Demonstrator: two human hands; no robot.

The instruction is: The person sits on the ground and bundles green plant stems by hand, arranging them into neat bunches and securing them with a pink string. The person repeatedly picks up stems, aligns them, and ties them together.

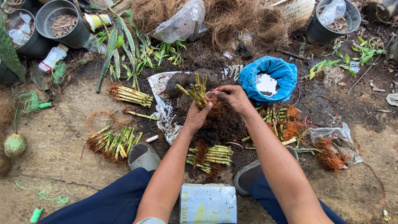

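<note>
The left hand [195, 117] gripped a bunch of green cuttings [198, 92] above the soil heap; the right hand [232, 97] pinched its roots; several tied bundles [129, 95] lay finished, loose cuttings [277, 118] remained

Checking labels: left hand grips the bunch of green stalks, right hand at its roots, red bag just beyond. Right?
Nearly: the bag is blue, not red, in the head view. The left hand does grip the stalks, with the right hand at the roots.

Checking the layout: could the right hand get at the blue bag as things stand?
Probably yes: the right hand is beside the blue bag, whose open top faces up with nothing between them, though its fingers are on the stalk bundle.
</note>
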